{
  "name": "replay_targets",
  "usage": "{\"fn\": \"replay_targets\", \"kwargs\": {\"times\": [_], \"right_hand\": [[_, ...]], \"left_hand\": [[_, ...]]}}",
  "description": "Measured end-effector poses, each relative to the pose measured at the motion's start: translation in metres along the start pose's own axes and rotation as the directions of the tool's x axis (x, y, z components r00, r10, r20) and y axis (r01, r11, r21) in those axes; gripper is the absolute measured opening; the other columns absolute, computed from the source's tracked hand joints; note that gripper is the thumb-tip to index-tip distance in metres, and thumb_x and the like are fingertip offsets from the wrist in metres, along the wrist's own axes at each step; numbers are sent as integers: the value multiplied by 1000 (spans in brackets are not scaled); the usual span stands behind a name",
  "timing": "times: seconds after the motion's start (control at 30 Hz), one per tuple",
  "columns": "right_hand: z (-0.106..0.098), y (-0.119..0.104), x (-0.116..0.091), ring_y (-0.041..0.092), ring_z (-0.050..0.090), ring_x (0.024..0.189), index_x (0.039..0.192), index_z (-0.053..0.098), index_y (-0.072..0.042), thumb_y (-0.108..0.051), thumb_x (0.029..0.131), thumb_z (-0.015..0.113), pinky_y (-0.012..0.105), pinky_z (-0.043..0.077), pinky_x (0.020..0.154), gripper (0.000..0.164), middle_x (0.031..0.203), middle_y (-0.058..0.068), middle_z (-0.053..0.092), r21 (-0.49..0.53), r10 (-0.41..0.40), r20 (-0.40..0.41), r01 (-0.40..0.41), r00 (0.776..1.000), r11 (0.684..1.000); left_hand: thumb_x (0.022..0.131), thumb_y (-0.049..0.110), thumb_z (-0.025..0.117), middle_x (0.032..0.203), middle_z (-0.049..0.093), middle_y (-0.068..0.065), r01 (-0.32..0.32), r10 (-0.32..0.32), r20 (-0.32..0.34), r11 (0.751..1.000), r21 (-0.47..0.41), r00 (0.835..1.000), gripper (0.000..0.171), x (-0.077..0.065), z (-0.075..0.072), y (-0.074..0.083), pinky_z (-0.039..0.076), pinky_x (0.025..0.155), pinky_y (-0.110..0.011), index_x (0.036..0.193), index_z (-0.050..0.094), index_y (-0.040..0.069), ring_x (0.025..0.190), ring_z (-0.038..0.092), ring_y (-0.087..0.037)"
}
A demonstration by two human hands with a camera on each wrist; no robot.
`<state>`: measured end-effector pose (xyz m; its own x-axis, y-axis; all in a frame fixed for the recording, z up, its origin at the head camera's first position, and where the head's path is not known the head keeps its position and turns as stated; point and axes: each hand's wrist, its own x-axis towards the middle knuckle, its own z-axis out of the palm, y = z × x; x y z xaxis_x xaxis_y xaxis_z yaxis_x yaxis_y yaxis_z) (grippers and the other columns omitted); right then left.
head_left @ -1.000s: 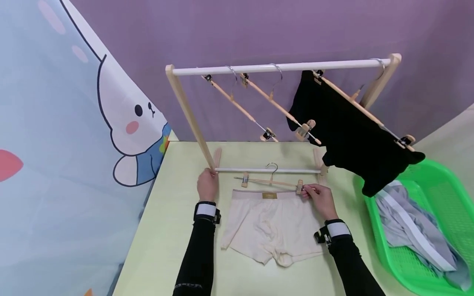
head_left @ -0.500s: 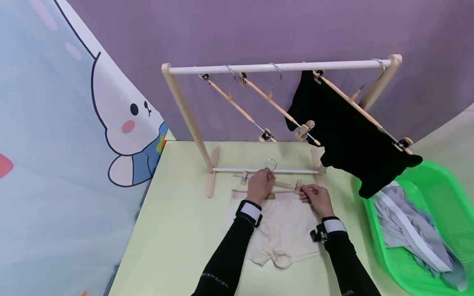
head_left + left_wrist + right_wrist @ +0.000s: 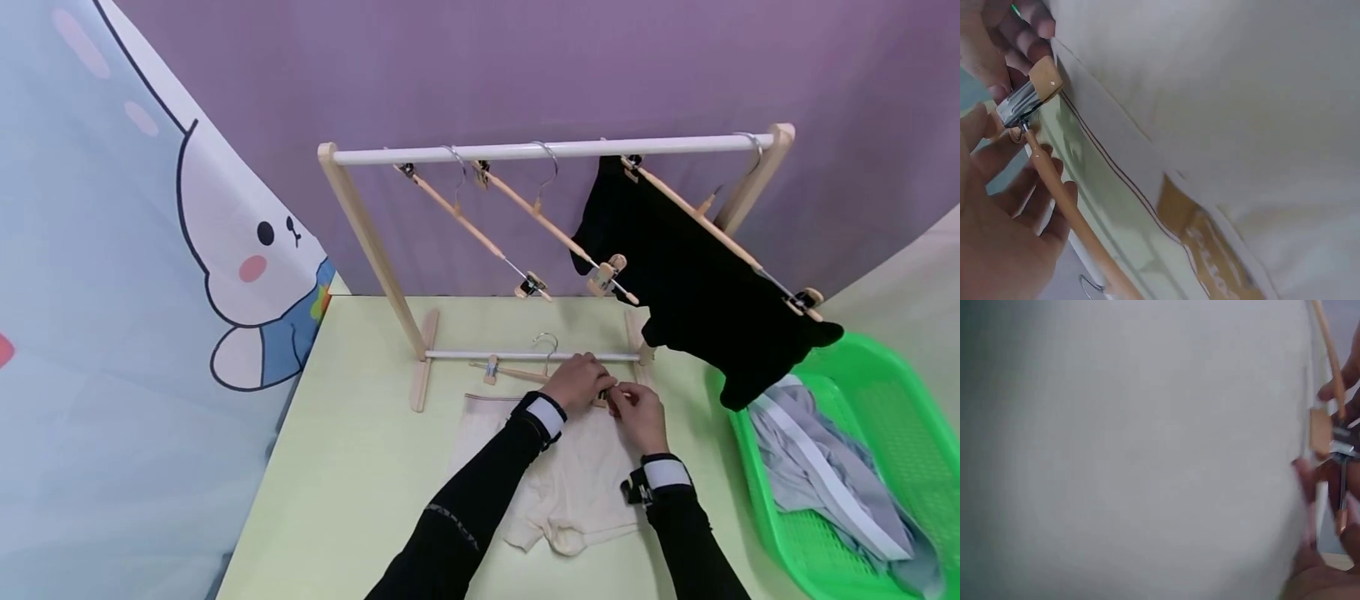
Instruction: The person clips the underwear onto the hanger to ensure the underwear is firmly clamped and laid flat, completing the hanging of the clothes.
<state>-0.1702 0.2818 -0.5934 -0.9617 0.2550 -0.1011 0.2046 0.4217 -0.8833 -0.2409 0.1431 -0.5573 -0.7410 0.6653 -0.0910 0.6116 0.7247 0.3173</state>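
Cream shorts [image 3: 577, 475] lie on the table, with a tan label [image 3: 1204, 250] on the waistband. Along the waistband lies a wooden clip hanger [image 3: 517, 375]. In the left wrist view my left hand [image 3: 577, 385] pinches the back of its right-hand clip [image 3: 1029, 97], thumb and index finger on either side. The clip's wooden jaw overlaps the waistband edge. My right hand [image 3: 637, 417] pinches the waistband corner right beside that clip; its fingers [image 3: 1035, 28] show at the fabric edge. The hanger's left clip [image 3: 491, 369] stands beyond the waistband.
A wooden rack with a white rail [image 3: 450, 155] stands behind. Two bare clip hangers [image 3: 472, 233] hang on it, and black shorts [image 3: 690, 275] hang at its right. A green basket [image 3: 900, 392] holding grey clothing [image 3: 825, 467] stands at the right.
My left hand has left the rack's left foot and moved right along the hanger to its right-hand clip, beside my right hand. My right hand has stayed near the waistband corner.
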Motion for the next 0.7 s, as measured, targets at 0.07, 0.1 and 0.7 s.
{"fn": "replay_targets", "kwargs": {"times": [0.07, 0.1, 0.7], "right_hand": [[-2, -2, -2, 12, 61, 64, 96, 68, 3, -23, 103, 55, 22, 49, 56, 30, 78, 13, 68, -40, -3, -7, 3, 1000, 999], [-3, -3, -3, 14, 62, 65, 100, 67, 3, -24, 103, 55, 24, 49, 58, 31, 81, 14, 68, -58, 1, -6, -1, 1000, 998], [-24, -10, -8, 45, 59, 110, 137, 38, 18, -26, 97, 60, 52, 49, 91, 64, 121, 34, 60, -149, 154, 223, -122, 963, 981]], "left_hand": [[105, 35, 48, 101, 71, 7, 24, -23, 12, 994, -107, 1000, 31, 4, 1, 0, 46, 86, -17, 113, 74, 22, 96, 63, -7], [104, 36, 50, 93, 71, 6, 46, -46, 7, 980, -193, 999, 31, 5, 2, 0, 46, 79, -17, 109, 76, 20, 86, 63, -7], [99, 31, 62, 108, 76, -1, 114, -185, -48, 768, -630, 982, 27, 4, -8, -7, 51, 82, -18, 115, 76, 14, 96, 69, -10]]}}
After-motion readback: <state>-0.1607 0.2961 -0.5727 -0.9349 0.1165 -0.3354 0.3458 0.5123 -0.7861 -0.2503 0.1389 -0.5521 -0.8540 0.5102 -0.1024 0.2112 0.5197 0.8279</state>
